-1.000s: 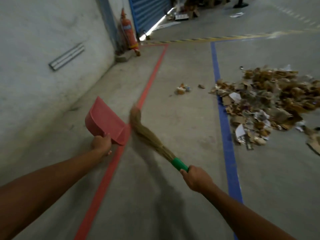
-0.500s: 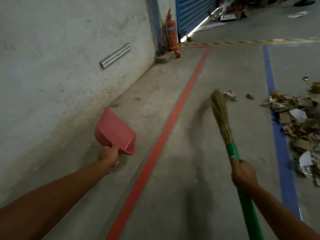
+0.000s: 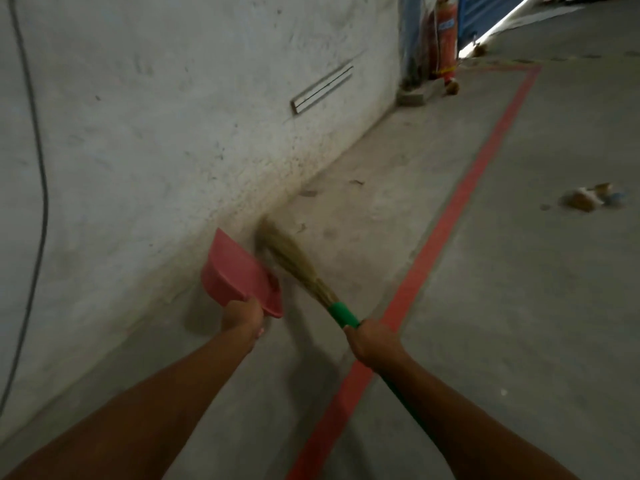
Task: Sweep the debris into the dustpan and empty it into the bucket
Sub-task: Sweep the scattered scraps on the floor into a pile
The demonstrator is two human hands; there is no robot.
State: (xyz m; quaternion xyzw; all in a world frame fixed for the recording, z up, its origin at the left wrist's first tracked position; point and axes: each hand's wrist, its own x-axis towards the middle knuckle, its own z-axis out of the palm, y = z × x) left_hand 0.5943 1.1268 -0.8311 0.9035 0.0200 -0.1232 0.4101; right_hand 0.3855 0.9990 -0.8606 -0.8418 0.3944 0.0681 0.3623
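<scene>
Our left hand (image 3: 242, 315) is clenched round the handle of the red plastic dustpan (image 3: 239, 275), holding it at the concrete floor's (image 3: 519, 306) left edge, just beside the grey plaster wall (image 3: 173, 133). We cannot tell whether the pan touches the floor. Our right hand (image 3: 372, 341) grasps the green-handled straw broom (image 3: 294, 263), whose blurred bristles lie just right of the dustpan. A small clump of brownish debris (image 3: 588, 199) lies well apart, beyond the red painted floor line (image 3: 450, 216).

Rough grey plastered wall (image 3: 173, 133) meets grey concrete floor (image 3: 536, 306); red painted floor line (image 3: 460, 199); red fire extinguisher (image 3: 445, 36) near wall.
</scene>
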